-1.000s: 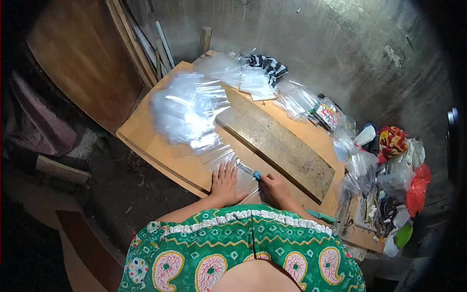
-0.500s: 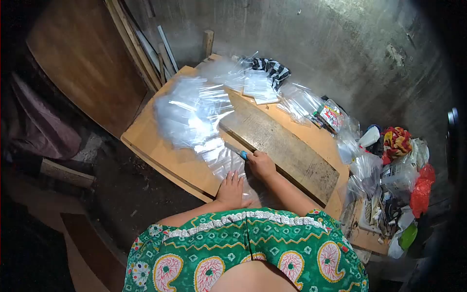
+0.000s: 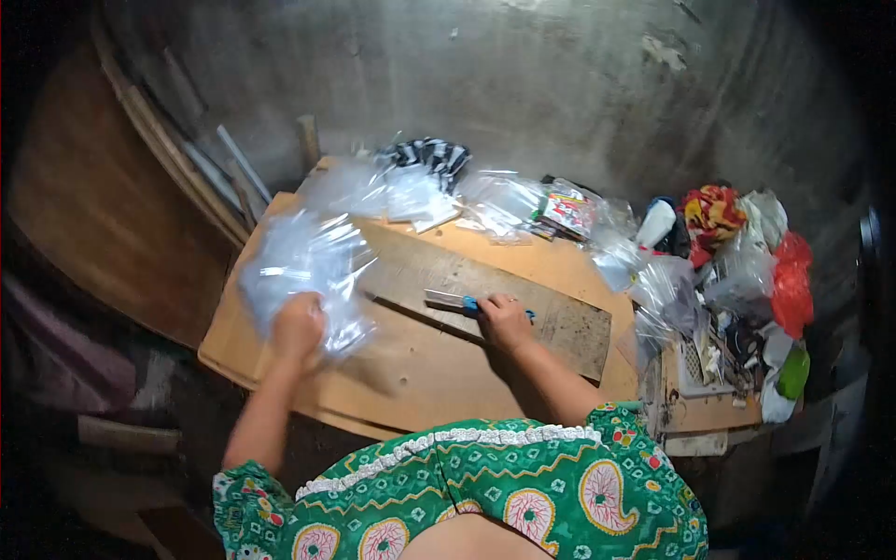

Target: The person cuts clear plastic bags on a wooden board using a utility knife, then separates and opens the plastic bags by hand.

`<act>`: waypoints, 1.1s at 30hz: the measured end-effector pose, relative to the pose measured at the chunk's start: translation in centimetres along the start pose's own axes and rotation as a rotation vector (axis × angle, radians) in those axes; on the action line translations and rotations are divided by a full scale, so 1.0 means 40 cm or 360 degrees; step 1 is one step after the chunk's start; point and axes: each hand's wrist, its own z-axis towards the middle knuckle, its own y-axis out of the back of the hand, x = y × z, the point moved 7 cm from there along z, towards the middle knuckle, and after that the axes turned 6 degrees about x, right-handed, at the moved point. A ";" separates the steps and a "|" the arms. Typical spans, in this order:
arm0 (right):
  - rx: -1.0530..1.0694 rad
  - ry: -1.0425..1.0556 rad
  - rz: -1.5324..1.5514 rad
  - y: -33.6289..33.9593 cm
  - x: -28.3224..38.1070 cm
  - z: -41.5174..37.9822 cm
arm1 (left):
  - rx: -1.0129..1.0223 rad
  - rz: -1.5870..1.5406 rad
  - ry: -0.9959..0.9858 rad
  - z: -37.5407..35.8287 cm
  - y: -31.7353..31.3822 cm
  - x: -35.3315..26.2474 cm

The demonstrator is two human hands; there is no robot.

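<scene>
My left hand (image 3: 299, 327) is closed on the near edge of a clear plastic sheet (image 3: 313, 257), part of a shiny heap at the table's left. Some of that plastic is smeared by motion. A utility knife (image 3: 452, 300) with a blue handle is wrapped in the fingers of my right hand (image 3: 505, 322). Its blade points left, over the thick wooden board (image 3: 551, 322) that lies slantwise across the table. My right hand is at the board's near edge.
Under it all is a light wooden table (image 3: 411, 383). Along its back lie a black-and-white checked cloth (image 3: 429, 157), more clear plastic (image 3: 499, 201) and a printed packet (image 3: 567, 213). Bags, a red plastic bag (image 3: 791, 285) and a white basket (image 3: 702, 373) crowd the right side.
My left hand has gone from lying flat on the plastic at the near edge to gripping it farther left. The plastic has shifted left off the near table. The knife has turned more level.
</scene>
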 end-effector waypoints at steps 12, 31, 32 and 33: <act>-0.0118 -0.0765 0.0353 0.050 -0.212 0.061 | 0.0161 0.0525 0.0364 0.173 -0.095 0.149; 0.0156 -0.0032 0.1284 0.201 -0.015 0.344 | 0.0028 -0.0606 -0.0125 -0.213 -0.155 -0.196; 0.0162 -0.0046 0.1274 0.270 0.035 0.339 | -0.0028 -0.0639 -0.0137 -0.173 -0.149 -0.190; 0.0399 -0.0206 0.1617 0.312 0.080 0.334 | -0.0084 -0.0670 -0.0154 -0.129 -0.144 -0.186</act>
